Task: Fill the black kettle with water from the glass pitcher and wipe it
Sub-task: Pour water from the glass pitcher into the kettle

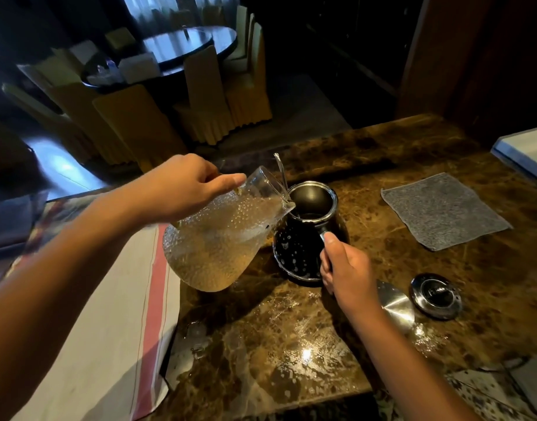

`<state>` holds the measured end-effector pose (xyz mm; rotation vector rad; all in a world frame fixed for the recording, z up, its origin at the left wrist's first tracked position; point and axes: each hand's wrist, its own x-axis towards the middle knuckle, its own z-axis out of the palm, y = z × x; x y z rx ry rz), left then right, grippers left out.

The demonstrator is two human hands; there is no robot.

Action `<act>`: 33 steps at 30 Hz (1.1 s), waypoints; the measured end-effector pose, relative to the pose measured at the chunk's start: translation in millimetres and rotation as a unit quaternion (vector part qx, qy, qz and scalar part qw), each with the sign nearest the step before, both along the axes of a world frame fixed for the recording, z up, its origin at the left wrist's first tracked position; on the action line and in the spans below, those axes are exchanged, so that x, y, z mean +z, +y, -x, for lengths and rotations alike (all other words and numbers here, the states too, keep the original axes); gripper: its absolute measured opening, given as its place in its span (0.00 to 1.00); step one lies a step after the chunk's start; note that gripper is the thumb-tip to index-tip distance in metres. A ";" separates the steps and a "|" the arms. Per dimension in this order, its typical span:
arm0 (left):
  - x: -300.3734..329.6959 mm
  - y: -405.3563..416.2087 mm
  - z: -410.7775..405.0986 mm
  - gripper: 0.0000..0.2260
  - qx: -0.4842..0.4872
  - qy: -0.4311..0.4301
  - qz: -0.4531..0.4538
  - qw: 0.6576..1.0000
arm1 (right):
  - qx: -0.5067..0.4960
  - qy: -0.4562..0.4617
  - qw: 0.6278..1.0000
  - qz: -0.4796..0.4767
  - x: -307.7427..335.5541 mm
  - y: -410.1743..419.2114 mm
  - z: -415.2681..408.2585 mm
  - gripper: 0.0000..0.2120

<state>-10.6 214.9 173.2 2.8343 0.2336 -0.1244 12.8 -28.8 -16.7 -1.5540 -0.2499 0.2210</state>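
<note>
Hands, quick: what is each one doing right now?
Left hand: grips the tilted, bumpy clear glass pitcher.
Right hand: grips the round black kettle by its handle.

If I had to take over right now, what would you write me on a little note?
Left hand grips the glass pitcher, tipped with its spout over the black kettle.
Right hand holds the kettle's handle to steady it.
The kettle stands open on the marble counter; its lid lies to the right.
The grey cloth lies flat further back, untouched.
Done: lid off, pitcher tipped to pour.
Left: finish filling, set the pitcher down, wipe the kettle. Its side looks wet with drops.
</note>
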 end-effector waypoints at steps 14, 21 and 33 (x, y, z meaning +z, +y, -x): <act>10.9 -9.0 -1.7 0.29 -0.017 0.034 -0.043 0.998 | -0.019 -0.013 1.000 0.010 -2.4 2.4 -0.2 0.27; 19.5 -9.7 -15.4 0.37 -0.070 0.034 -0.098 0.992 | -0.021 -0.008 1.000 0.016 -2.6 2.1 -0.5 0.27; 21.7 -12.3 -19.3 0.36 -0.089 0.034 -0.136 0.986 | -0.024 -0.011 0.999 0.018 -1.2 2.3 0.7 0.28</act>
